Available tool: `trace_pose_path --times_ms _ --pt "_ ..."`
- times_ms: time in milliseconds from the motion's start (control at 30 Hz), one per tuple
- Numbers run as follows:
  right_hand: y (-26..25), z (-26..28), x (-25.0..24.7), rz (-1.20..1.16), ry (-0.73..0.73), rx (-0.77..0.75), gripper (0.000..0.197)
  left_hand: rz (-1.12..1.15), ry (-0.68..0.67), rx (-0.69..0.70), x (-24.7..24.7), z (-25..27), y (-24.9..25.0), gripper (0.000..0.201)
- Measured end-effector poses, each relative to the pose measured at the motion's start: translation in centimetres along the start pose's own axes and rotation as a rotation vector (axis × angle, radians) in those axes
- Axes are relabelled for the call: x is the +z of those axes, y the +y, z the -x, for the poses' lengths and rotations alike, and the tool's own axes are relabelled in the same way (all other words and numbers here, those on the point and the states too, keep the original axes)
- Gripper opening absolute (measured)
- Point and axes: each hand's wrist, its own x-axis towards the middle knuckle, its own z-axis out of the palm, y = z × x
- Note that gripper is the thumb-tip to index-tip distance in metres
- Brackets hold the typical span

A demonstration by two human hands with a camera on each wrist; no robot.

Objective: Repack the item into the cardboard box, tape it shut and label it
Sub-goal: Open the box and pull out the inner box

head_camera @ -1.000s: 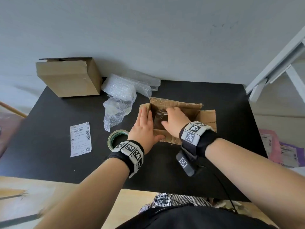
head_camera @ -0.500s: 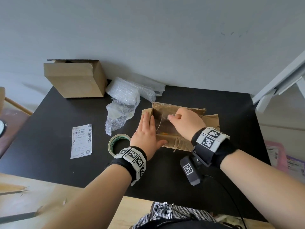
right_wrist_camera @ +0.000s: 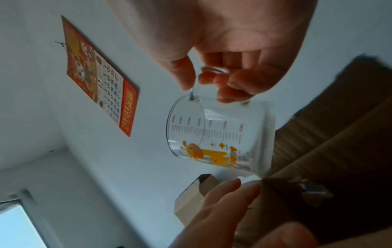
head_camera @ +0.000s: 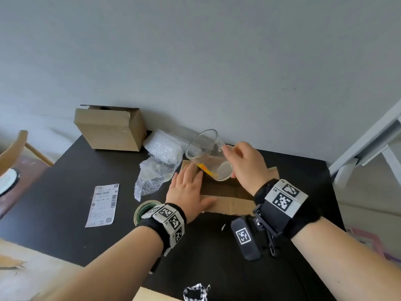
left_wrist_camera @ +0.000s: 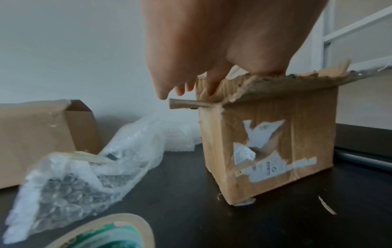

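My right hand grips the handle of a clear glass measuring mug with yellow print, held tilted above the open worn cardboard box. My left hand lies flat with straight fingers on the box's left top edge, the thumb along the near flap. The box stands on the black table and bears torn label remains on its side. A roll of tape lies just left of my left wrist. A white shipping label lies flat further left.
Crumpled bubble wrap sits behind and left of the box. A second cardboard box stands at the table's back left corner against the wall. A chair is at the left, a white frame at the right.
My right hand has lifted the glass mug up out of the box, from inside it to above its opening. My left hand has stayed on the box's left edge.
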Motion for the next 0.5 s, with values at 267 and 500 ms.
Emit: trace_pose_path --times_ms 267,500 --pt "-3.6 -2.3 3.7 -0.111 -0.095 -0.097 0.029 0.09 0.159 -0.159 -4.5 0.0 -5.8 0.063" --pt "-6.8 -4.8 8.1 -0.132 -0.102 -0.101 0.031 0.081 0.216 -0.228 -8.3 -1.5 -14.1 0.065"
